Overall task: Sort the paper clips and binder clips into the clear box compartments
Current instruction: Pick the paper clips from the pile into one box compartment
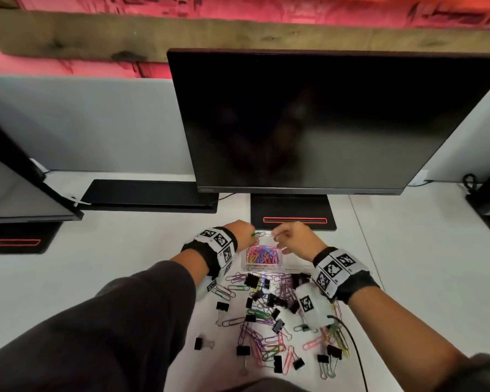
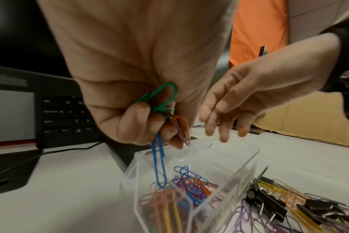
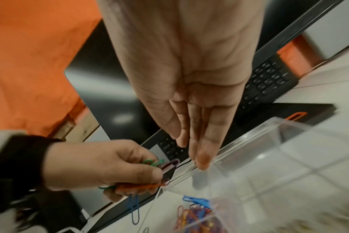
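A clear box (image 1: 281,260) stands on the white desk, and one compartment holds several coloured paper clips (image 1: 262,254). My left hand (image 1: 252,234) hovers over the box's far left corner. It grips a small bunch of paper clips (image 2: 165,96): green, orange, and a blue one (image 2: 158,162) dangling into the box (image 2: 213,159). My right hand (image 1: 277,239) is beside it with straight fingers (image 2: 223,126) touching the top edge of the upright clear lid (image 3: 239,148). It holds nothing.
Loose paper clips (image 1: 255,335) and black binder clips (image 1: 252,280) lie scattered on the desk between my forearms. A monitor (image 1: 323,123) on its stand (image 1: 292,213) rises just behind the box. A keyboard (image 2: 66,116) lies at the back left.
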